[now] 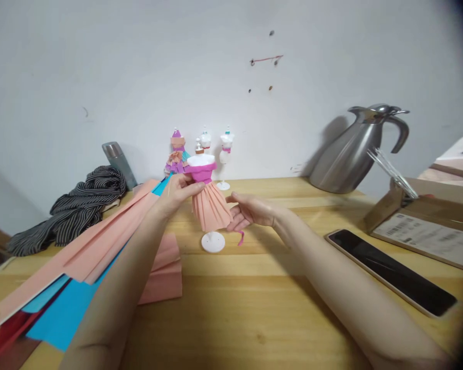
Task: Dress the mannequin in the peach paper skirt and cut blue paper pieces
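Observation:
A small white dress form (201,160) on a round white base (213,242) stands in the middle of the table. Around it are a magenta bodice (202,172) and a pleated peach paper skirt (211,208). My left hand (177,192) grips the dress form at the waist, thumb in front and fingers partly hidden behind. To the right of the skirt, my right hand (250,209) has its fingers apart, with the fingertips close to the hem; whether they touch it I cannot tell. A magenta strip (241,238) hangs just below those fingers.
Behind stand more dress forms (227,141) and one dressed figure (176,154). At left lie crepe paper sheets (81,252), a striped cloth (88,205) and a bottle (119,162). A phone (389,270), a cardboard box (428,231) and a steel jug (349,149) are at right.

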Tool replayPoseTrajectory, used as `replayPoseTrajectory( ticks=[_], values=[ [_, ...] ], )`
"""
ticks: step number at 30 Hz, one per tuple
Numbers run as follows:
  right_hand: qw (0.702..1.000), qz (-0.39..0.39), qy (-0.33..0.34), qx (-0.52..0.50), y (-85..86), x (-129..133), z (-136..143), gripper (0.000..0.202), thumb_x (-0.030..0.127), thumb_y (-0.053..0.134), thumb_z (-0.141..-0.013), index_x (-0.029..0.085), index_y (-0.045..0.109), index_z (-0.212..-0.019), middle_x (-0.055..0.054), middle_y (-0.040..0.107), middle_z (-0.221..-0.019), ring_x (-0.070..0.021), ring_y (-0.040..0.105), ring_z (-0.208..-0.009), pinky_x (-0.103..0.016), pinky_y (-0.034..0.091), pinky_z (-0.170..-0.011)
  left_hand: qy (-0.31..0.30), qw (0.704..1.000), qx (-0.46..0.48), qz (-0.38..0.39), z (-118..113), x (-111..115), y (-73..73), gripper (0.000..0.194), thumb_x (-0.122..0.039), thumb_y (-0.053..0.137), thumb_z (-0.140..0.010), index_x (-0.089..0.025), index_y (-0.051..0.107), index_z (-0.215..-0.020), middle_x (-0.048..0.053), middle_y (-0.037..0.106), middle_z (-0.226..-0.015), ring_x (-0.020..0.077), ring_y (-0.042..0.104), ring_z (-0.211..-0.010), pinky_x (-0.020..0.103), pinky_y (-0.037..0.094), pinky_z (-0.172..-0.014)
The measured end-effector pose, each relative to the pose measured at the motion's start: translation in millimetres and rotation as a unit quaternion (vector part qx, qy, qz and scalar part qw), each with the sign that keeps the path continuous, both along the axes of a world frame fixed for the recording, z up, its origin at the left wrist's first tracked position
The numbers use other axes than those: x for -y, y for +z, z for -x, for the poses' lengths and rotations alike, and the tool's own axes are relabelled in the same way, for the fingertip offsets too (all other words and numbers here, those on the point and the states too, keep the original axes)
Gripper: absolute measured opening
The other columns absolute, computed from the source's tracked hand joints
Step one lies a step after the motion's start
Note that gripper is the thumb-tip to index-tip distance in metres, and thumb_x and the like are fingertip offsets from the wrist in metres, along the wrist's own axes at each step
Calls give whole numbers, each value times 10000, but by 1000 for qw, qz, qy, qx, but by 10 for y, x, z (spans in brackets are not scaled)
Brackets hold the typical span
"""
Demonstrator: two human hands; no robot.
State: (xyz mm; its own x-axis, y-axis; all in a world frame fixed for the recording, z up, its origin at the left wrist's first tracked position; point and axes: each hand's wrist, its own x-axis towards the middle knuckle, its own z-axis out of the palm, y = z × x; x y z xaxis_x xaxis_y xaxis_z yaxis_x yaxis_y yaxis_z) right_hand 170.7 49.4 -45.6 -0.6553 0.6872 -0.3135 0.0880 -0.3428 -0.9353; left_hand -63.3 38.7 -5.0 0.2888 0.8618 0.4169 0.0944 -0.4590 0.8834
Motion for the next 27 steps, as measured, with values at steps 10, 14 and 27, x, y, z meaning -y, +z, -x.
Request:
replayPoseTrajectory(
  ticks=[10, 14, 27],
  values=[
    [973, 145, -122, -131, -185, -58, 198, 214, 183, 391, -946, 94, 584, -926, -73, 697, -656, -142, 691, -574, -250, 581, -607, 72, 997, -18, -35, -100, -30, -54, 270, -382, 682, -699, -112, 671, -707, 1, 608, -622, 147, 541, -629, 257, 400, -601],
    [956, 161, -167, -180, -242, -58, 267, 167, 145, 445, -916, 94, 601, -949, -76, 703, -691, -133, 686, -588, -225, 577, -590, 86, 995, -17, -46, -124, -42, -83, 266, -387, 658, -721, -125, 661, -678, -6, 592, -622, 140, 536, -641, 257, 401, -607],
    [925, 100, -241, -277, -345, -166, 239, 257, -33, 480, -746, 139, 606, -889, -34, 699, -785, -93, 657, -672, -174, 543, -649, 93, 995, -6, -26, -104, -64, -97, 304, -387, 684, -685, -114, 682, -819, 29, 678, -747, 186, 606, -752, 285, 466, -671]
  ],
)
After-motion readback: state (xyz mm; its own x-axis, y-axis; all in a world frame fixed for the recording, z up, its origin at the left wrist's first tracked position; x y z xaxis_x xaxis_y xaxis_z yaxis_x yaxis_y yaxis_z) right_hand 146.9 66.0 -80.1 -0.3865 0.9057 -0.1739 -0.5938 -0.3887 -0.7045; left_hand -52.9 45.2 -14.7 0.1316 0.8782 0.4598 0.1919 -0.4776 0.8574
